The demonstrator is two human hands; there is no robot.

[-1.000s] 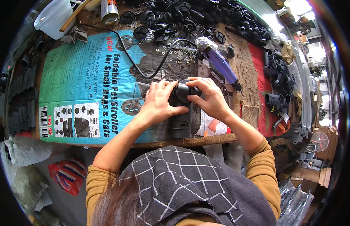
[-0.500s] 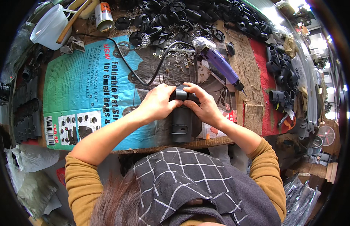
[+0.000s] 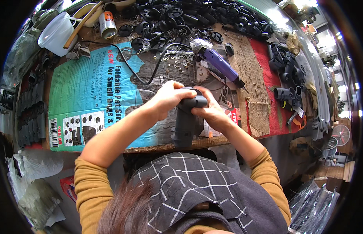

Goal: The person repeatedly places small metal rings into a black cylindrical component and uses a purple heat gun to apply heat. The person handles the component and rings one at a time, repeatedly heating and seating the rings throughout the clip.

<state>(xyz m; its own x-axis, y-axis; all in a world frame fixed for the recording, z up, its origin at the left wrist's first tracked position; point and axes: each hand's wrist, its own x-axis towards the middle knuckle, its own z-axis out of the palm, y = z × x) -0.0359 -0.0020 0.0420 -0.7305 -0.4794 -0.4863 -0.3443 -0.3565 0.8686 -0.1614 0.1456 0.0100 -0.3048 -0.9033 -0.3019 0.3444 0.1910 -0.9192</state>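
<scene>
A black plastic tube fitting (image 3: 183, 124), with a rounded cross-piece at its far end, stands near the front edge of the table. Around the left side of that end is my left hand (image 3: 170, 98), thumb and fingers closed on the plastic. My right hand (image 3: 210, 109) grips the same end from the right, its thumb on the near side and its fingers partly hidden behind. Beyond the hands lies a purple electric screwdriver (image 3: 222, 66) with a black cable (image 3: 140, 76). Small metal nuts and washers (image 3: 176, 61) are scattered beside it.
Black plastic parts (image 3: 169, 19) and loose springs heap along the back. A spray can (image 3: 107, 25) and a white tub (image 3: 58, 33) stand at the far left. More black fittings (image 3: 286, 93) lie on red cloth at the right. Printed cardboard (image 3: 87, 89) covers the table.
The fitting has turned in my hands, its cross-piece now tilted and showing its rounded end. Both hands have kept hold of it and shifted grip slightly.
</scene>
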